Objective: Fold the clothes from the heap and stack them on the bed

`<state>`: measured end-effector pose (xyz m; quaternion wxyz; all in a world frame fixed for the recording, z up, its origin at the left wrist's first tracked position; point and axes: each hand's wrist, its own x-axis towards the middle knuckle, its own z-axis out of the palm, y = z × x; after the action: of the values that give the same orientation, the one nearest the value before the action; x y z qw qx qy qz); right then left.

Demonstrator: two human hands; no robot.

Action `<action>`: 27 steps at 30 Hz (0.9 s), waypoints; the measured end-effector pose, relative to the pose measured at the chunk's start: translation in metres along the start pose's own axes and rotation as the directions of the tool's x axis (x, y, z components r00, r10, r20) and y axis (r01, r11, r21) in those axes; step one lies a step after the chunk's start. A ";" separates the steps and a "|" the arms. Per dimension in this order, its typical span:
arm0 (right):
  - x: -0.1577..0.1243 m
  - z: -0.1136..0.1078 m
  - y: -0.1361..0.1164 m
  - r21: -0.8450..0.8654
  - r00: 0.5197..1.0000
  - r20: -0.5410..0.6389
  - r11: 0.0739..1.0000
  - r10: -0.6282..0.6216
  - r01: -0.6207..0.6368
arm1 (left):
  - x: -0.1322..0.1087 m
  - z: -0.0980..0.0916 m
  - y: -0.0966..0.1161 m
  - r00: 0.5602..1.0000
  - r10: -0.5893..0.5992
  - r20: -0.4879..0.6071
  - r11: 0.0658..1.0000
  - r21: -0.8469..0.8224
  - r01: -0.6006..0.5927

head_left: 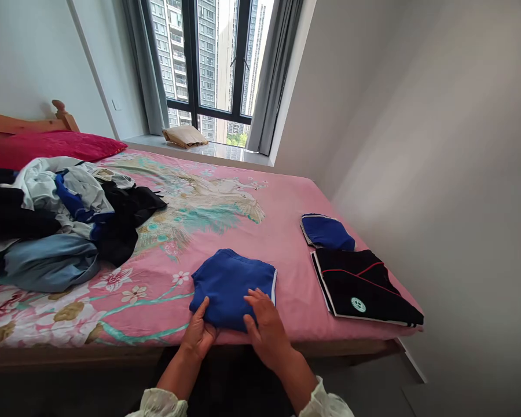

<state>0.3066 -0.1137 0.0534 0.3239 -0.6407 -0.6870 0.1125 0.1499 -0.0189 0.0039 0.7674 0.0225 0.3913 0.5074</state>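
A folded blue garment (pixel 232 284) with a white strip along its right side lies near the front edge of the bed. My left hand (pixel 198 336) holds its near left corner, thumb on top and the other fingers tucked low at the edge, partly hidden. Over the near right part, my right hand (pixel 264 327) is open, fingertips resting on the cloth and thumb spread away. To the right lies a folded black garment (pixel 360 284) with red lines, white edging and a round pale badge. Just behind that one is a smaller folded blue garment (pixel 327 233) with a striped edge.
A loose heap of clothes (pixel 65 214) in white, black, blue and grey-blue covers the bed's left side, before a red pillow (pixel 69 145). The pink flowered bedsheet (pixel 282 202) reaches the right wall. A brown paper bag (pixel 185 136) lies on the windowsill.
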 end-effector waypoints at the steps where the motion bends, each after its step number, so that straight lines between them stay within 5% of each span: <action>1: 0.013 0.006 -0.004 -0.012 0.994 0.093 0.998 -0.063 0.065 | 0.001 -0.001 0.000 1.000 -0.006 0.000 1.000 0.003 0.006; 3: 0.037 0.018 -0.001 -0.048 0.961 0.259 0.992 -0.101 0.117 | 0.001 -0.002 0.001 1.000 -0.009 0.000 1.000 0.008 0.009; 5: 0.059 0.026 0.016 -0.129 0.945 0.328 0.990 -0.008 0.054 | 0.000 -0.002 0.002 1.000 -0.003 -0.003 1.000 0.023 0.004; 9: 0.093 0.023 0.060 -0.241 0.917 0.239 0.934 0.320 -0.263 | -0.004 0.001 0.002 0.999 0.016 -0.033 0.999 0.030 -0.015; 14: 0.133 0.006 0.089 -0.183 0.863 0.340 0.927 0.373 -0.328 | -0.007 0.000 0.001 0.998 0.058 -0.039 0.998 0.031 -0.057; 20: 0.181 -0.010 0.102 -0.120 0.697 0.548 0.868 0.463 -0.482 | -0.006 -0.006 -0.001 0.998 0.057 -0.022 0.996 0.063 -0.056; 25: 0.175 -0.023 0.093 0.026 0.533 0.739 0.774 0.411 -0.632 | -0.006 -0.007 0.003 0.999 0.017 -0.045 0.999 0.032 -0.015; 27: 0.154 -0.030 0.085 0.142 0.517 0.785 0.715 0.341 -0.685 | -0.009 -0.008 0.008 0.997 -0.045 -0.070 0.996 0.070 0.050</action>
<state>0.3974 0.0381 0.0742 0.1168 -0.6329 -0.4829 0.5938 0.1368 -0.0247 0.0068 0.7640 0.0232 0.4358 0.4752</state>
